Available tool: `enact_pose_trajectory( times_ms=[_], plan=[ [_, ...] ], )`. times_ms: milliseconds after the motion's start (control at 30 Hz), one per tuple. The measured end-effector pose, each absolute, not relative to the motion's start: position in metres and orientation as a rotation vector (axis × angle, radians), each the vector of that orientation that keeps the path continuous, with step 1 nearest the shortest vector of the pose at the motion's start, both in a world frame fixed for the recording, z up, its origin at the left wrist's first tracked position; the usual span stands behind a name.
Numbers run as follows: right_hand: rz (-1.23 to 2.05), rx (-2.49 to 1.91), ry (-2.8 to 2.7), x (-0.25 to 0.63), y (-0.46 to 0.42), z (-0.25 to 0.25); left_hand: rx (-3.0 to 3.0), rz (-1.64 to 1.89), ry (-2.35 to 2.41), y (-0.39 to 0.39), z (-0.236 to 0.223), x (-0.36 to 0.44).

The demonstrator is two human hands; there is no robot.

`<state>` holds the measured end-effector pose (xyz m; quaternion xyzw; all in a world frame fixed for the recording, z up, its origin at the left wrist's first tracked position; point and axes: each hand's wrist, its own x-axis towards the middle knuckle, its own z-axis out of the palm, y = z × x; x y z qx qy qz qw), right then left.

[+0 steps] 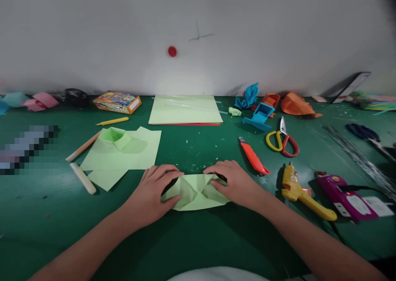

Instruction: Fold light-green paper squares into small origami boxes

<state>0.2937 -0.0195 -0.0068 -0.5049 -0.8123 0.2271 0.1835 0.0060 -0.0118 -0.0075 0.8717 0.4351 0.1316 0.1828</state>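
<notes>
A creased sheet of light green paper [198,192] lies low on the green table in front of me, its folds partly raised. My left hand [157,188] grips its left end, thumb on the near side and fingers behind. At the right end my right hand [233,182] pinches the paper between thumb and fingers. To the left, a folded green paper box [115,137] sits on flat light green sheets [142,153]. A utility knife [254,157] with an orange-red handle lies beyond my right hand.
On the right are scissors [283,138], a yellow glue gun [305,192] and a purple power strip [345,196] with a cable. Folded blue paper [261,115] and a paper stack [185,109] stand by the wall. A yellow pen [112,121] and white stick [83,178] lie left.
</notes>
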Motion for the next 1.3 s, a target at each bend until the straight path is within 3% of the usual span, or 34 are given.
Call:
enact_pose_trajectory(
  times_ms=[400,633,867,1100,1300],
  plan=[
    [0.812,-1.031,-2.154,0.284,-0.027,-0.004,2.339,0.375,1.250,-0.007,0.001,0.029],
    [0.950,-1.196,-2.213,0.279,-0.032,-0.001,2.309,0.454,0.955,-0.009,0.004,0.030],
    [0.789,-1.114,-2.181,0.282,-0.028,-0.007,2.502,0.466,0.945,-0.013,-0.002,0.027],
    [0.244,-0.642,-2.486,0.295,-0.029,-0.011,2.802,0.589,0.807,-0.012,-0.001,0.018],
    [0.209,-0.606,-2.640,0.295,-0.034,-0.009,2.932,0.434,0.733,-0.023,0.004,0.010]
  ],
)
